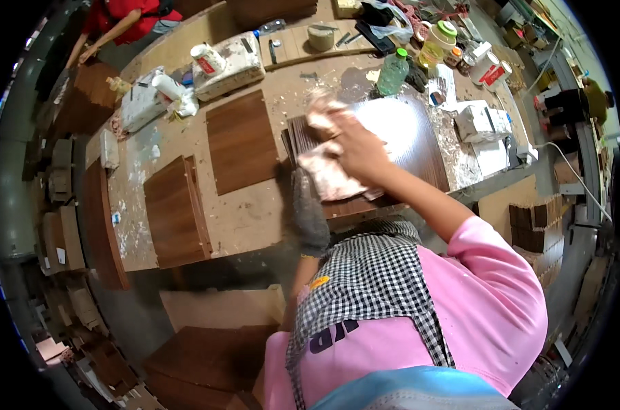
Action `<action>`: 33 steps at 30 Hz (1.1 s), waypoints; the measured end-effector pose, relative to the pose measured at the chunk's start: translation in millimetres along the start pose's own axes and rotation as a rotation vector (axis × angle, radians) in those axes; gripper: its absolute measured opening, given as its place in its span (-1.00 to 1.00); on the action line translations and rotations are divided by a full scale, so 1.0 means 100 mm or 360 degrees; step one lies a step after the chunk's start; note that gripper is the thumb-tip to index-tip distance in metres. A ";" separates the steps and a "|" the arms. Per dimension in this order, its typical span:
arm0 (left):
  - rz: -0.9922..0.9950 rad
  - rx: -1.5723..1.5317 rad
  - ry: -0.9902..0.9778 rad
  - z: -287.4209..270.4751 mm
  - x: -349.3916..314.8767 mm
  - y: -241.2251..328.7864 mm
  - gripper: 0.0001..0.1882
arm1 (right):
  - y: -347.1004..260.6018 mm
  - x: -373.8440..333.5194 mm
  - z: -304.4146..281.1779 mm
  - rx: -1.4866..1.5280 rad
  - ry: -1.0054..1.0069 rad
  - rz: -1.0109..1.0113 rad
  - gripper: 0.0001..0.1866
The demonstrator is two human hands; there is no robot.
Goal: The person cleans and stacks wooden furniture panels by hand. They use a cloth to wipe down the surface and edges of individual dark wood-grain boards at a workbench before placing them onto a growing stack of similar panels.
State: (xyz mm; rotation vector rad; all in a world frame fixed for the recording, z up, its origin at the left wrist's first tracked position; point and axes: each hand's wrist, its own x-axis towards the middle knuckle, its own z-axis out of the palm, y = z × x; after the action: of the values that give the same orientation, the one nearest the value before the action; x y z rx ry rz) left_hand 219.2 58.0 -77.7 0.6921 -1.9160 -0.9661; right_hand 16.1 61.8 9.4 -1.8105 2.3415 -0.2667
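A stack of dark brown wood-grain panels (419,147) lies on the worktable, and its top face reflects the light strongly. My bare right hand (360,147) is closed on a crumpled pale, pink-stained cloth (330,174), pressing it against the top panel's left part. Motion blurs the cloth's far end. On my left hand (310,215) is a dark grey glove; it rests against the near left edge of the stack, beside the cloth. Its fingers are smeared and partly hidden, so their grip is unclear.
More brown panels (243,140) lie to the left. A green bottle (392,74), a green-lidded jar (438,44) and white canisters (485,68) stand beyond the stack. A wrapped white block (231,68) sits at the far left. Another person in red (122,17) is at the far left corner.
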 end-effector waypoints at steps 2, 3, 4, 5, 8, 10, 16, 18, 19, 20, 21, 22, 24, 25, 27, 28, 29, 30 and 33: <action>-0.0031 -0.0119 -0.0031 -0.05 0.10 0.17 -0.47 | 0.49 -0.13 -0.15 0.0704 0.0292 0.0491 -0.38; -0.0061 -0.0084 -0.0073 -0.07 0.12 0.20 -0.47 | 0.74 -0.10 -0.31 0.0553 0.0117 0.0787 -0.39; -0.0069 -0.0131 -0.0044 -0.04 0.12 0.18 -0.48 | 1.15 -0.17 -0.02 -0.0244 0.0262 0.0616 -0.41; -0.0071 -0.0170 -0.0073 0.04 0.15 0.15 -0.48 | 1.26 -0.23 0.04 -0.0303 0.0420 0.0634 -0.39; -0.0120 -0.0163 -0.0012 0.01 0.17 0.19 -0.48 | 0.58 0.13 0.03 0.0233 0.0218 0.0817 -0.34; -0.0187 -0.0164 0.0007 0.04 0.15 0.22 -0.49 | -0.02 0.22 0.14 0.0411 0.0359 0.0535 -0.30; 0.0067 0.0232 -0.0012 0.01 0.10 -0.01 -0.54 | 0.43 0.02 0.30 -0.0191 0.0142 -0.0001 -0.31; 0.0070 0.0175 0.0050 -0.04 0.12 0.07 -0.56 | 0.74 -0.24 -0.31 0.0785 0.0168 0.0992 -0.24; -0.0010 0.0128 0.0063 0.00 0.14 0.11 -0.56 | 1.23 -0.39 -0.26 0.0724 0.0316 0.0971 -0.40; -0.0031 0.0152 0.0035 0.03 0.15 0.16 -0.56 | 1.68 -0.57 -0.21 0.0659 0.0451 0.0956 -0.53; -0.0045 0.0154 -0.0053 0.10 0.17 0.18 -0.56 | 2.08 -0.80 -0.30 0.0602 0.0198 0.1338 -0.63; -0.0051 0.0134 -0.0141 0.12 0.18 0.27 -0.55 | 3.17 -1.40 0.39 0.0581 0.0479 0.1068 -0.64; 0.0145 0.0659 -0.0296 -0.22 0.22 0.37 -0.55 | 2.93 -1.37 0.21 0.0691 0.0068 0.1011 -0.69; 0.0281 0.0868 -0.0349 -0.27 0.34 0.41 -0.54 | 2.95 -1.50 0.19 0.1058 0.0439 0.1077 -0.70; 0.0416 0.0959 -0.0429 -0.15 0.53 0.32 -0.54 | 2.84 -1.78 0.02 0.2208 0.1256 0.0994 -0.72; 0.0403 0.0958 -0.0484 -0.08 0.77 0.60 -0.53 | 2.71 -1.82 -0.12 0.2241 0.1308 0.0773 -0.72; 0.0398 0.0959 -0.0542 0.03 1.01 0.77 -0.52 | 2.51 -1.84 -0.37 0.1563 0.1200 0.0427 -0.72; 0.0462 0.1017 -0.0639 0.22 1.24 0.80 -0.51 | 2.40 -1.92 -0.57 0.0857 0.1070 0.0105 -0.71; 0.0536 0.1150 -0.0903 0.77 1.75 0.51 -0.43 | 1.95 -1.79 -0.39 0.1353 0.0598 0.0564 -0.71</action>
State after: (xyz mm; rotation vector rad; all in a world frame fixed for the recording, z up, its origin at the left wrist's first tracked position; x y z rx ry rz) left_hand 63.8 -19.2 16.3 0.4746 -2.8194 -0.2357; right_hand -131.7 285.0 4.5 -0.9791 2.1629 -1.3827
